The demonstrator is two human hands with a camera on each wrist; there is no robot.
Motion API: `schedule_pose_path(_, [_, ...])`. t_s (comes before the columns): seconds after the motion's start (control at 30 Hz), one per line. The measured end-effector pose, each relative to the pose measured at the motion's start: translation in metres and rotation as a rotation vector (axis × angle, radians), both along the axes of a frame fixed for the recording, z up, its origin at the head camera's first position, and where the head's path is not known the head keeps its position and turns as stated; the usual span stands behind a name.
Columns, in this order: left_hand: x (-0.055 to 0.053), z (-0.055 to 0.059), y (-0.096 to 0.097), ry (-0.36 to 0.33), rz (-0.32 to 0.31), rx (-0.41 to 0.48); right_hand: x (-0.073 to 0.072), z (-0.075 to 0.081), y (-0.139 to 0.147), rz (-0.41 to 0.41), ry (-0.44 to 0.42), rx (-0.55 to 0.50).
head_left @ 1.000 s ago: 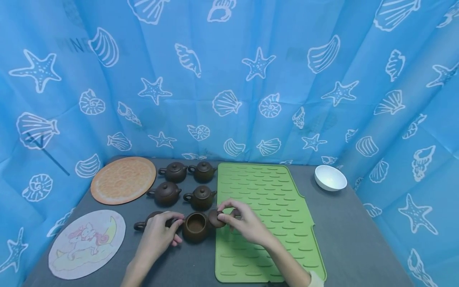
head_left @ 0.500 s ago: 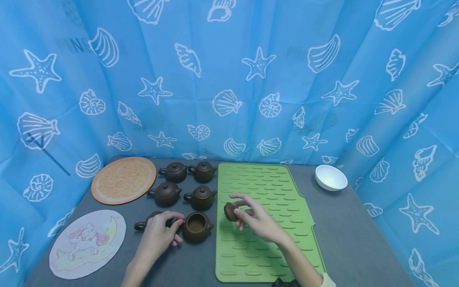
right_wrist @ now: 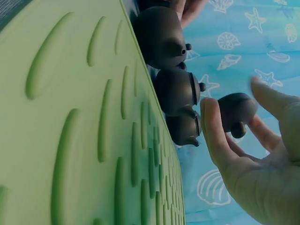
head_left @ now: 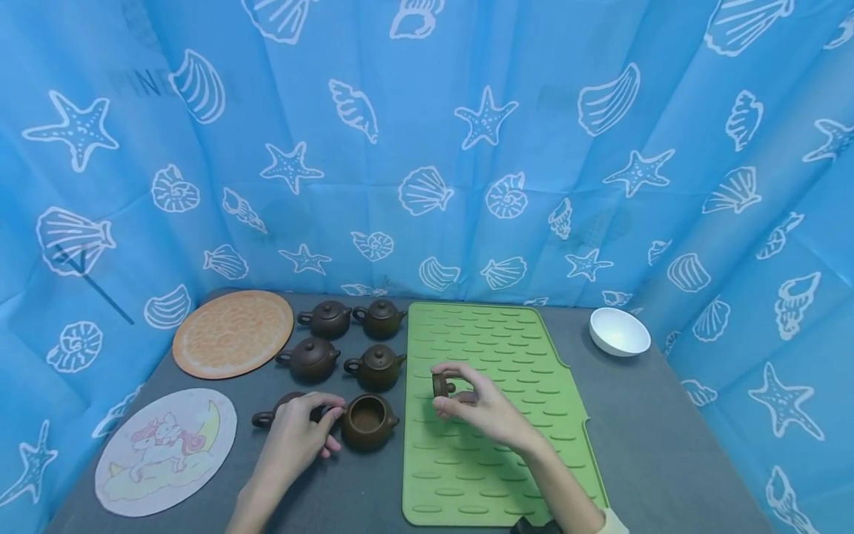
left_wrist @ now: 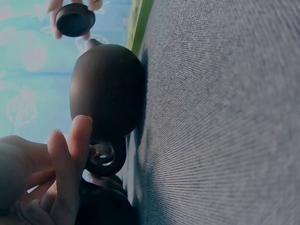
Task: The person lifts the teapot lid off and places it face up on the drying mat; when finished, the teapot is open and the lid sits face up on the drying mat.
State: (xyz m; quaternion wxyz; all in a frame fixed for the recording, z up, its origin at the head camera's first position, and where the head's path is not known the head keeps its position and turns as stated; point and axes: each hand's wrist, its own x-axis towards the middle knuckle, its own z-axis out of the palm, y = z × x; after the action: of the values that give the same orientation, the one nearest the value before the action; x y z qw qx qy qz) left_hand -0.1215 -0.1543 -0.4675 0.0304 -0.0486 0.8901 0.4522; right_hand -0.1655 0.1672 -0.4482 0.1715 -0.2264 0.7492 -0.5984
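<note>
A dark brown teapot without its lid (head_left: 368,426) stands on the grey table, its round mouth facing up and its spout toward the green mat. My left hand (head_left: 300,432) pinches its handle (left_wrist: 117,161) from the left; the fingers overlap the top of that handle in the left wrist view. Over the green mat, my right hand (head_left: 485,408) holds the teapot lid (head_left: 439,384) on edge, between thumb and fingers. The lid's knob (right_wrist: 238,130) points back toward the palm. Its hollow underside shows in the left wrist view.
Several lidded teapots, among them one teapot (head_left: 378,367), stand behind the open one. Another teapot (head_left: 263,419) is partly hidden by the left hand. A green ridged mat (head_left: 494,475), white bowl (head_left: 619,334), orange round mat (head_left: 233,334) and unicorn mat (head_left: 167,452) lie around.
My right hand has carried the lid rightward from beside the teapot's mouth to over the green mat, turning it on edge. The left hand has stayed at the handle.
</note>
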Motion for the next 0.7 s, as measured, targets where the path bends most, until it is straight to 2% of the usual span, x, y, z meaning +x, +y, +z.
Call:
schedule_pose_path(0.23, [0.000,0.000,0.000,0.000,-0.001,-0.004,-0.003,-0.006,-0.001,-0.042,0.005,0.045])
schedule_pose_path(0.7, [0.000,0.002,0.000,-0.006,0.003,-0.011,-0.008,-0.017,-0.006,0.000,-0.044,0.075])
